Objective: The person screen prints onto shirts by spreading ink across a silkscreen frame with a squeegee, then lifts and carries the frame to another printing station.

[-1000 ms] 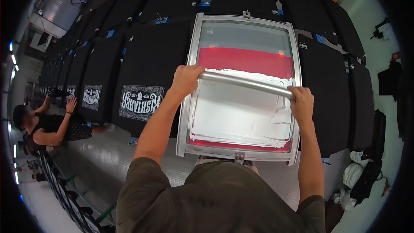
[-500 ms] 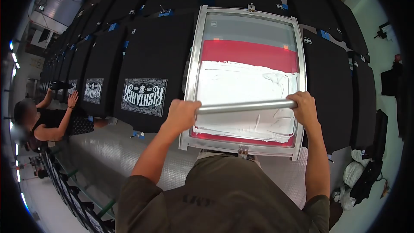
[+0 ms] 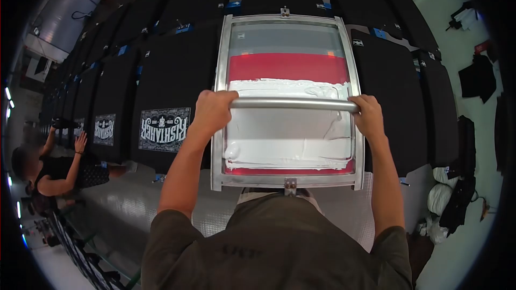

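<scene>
My left hand (image 3: pixel 215 108) and my right hand (image 3: pixel 368 114) are wrapped round the two ends of a metal squeegee (image 3: pixel 293 104). The squeegee lies level across a screen printing frame (image 3: pixel 219 75) with silver metal edges. White ink (image 3: pixel 285 147) covers much of the mesh on both sides of the squeegee, with thicker ridges near its edges. A red band (image 3: pixel 287 68) shows beyond the ink, and a thin red strip at the near end. The squeegee's lower edge is hidden from me.
Black shirts on boards stand in rows around the frame; the shirt to the left bears a white print (image 3: pixel 164 129). Further left, a co-worker (image 3: pixel 59 169) has both hands raised by the shirts. White bundles (image 3: pixel 441 196) and black cloth (image 3: pixel 461 196) lie at the right.
Both hands have moved the squeegee away from my body, up the screen. The white ink on the near side now looks smoother. My view has shifted slightly to the right.
</scene>
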`<state>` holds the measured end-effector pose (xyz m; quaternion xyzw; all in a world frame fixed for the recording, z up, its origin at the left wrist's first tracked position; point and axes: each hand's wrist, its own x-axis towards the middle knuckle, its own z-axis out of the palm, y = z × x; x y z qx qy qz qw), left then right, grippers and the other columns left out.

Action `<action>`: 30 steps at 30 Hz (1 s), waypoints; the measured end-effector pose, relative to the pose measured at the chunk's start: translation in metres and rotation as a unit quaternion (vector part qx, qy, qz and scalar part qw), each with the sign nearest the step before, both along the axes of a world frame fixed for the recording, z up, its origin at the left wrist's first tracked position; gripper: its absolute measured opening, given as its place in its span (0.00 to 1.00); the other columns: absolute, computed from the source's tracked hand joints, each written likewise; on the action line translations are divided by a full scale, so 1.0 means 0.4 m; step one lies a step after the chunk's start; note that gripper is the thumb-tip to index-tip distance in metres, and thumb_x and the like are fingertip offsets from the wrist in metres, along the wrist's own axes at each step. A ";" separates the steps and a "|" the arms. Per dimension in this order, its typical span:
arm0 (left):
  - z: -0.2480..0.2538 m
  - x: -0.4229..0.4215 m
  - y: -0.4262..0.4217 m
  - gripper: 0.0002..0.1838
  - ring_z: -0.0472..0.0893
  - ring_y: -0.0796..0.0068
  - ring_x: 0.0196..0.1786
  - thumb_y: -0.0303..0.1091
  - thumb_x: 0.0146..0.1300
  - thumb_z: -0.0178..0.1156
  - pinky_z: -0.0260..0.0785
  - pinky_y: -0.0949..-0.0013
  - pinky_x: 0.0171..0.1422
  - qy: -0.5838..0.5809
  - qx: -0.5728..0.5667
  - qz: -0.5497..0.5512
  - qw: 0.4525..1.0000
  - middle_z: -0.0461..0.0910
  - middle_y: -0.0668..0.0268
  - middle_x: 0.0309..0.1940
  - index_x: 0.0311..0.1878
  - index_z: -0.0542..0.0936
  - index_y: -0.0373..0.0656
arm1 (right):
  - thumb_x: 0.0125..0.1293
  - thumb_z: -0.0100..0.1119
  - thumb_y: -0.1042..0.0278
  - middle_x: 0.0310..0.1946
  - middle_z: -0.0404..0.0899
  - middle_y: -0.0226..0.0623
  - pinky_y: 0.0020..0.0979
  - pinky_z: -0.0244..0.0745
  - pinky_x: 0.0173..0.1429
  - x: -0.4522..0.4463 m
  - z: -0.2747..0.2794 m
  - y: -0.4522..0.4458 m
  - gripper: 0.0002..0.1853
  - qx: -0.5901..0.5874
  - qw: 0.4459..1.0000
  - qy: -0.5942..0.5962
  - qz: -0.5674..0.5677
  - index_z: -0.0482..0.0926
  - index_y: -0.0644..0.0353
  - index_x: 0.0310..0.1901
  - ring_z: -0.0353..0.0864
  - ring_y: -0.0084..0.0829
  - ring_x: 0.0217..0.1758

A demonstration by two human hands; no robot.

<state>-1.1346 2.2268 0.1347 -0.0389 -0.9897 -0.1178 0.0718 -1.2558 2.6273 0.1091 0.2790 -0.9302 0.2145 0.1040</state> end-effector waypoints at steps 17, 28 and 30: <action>-0.004 0.375 0.096 0.17 0.83 0.58 0.44 0.18 0.49 0.58 0.69 0.48 0.60 -0.047 0.051 -0.003 0.998 0.84 0.61 0.39 0.44 0.81 0.43 | 0.42 0.59 0.85 0.38 0.82 0.34 0.38 0.71 0.48 0.340 0.023 0.101 0.22 0.052 0.997 -0.024 0.056 0.83 0.56 0.42 0.78 0.37 0.43; -0.086 0.407 0.135 0.12 0.81 0.56 0.38 0.20 0.44 0.61 0.70 0.50 0.59 -0.071 0.026 0.034 0.997 0.81 0.61 0.31 0.36 0.80 0.42 | 0.46 0.64 0.81 0.33 0.83 0.40 0.42 0.79 0.42 0.371 -0.066 0.117 0.12 0.090 0.991 -0.102 0.012 0.80 0.57 0.34 0.84 0.44 0.37; -0.145 0.425 0.133 0.12 0.80 0.57 0.38 0.21 0.42 0.62 0.69 0.50 0.59 -0.046 0.031 0.036 0.998 0.80 0.60 0.31 0.34 0.79 0.42 | 0.47 0.63 0.82 0.33 0.84 0.40 0.41 0.81 0.42 0.405 -0.084 0.123 0.12 0.071 0.995 -0.074 0.000 0.81 0.57 0.34 0.85 0.42 0.37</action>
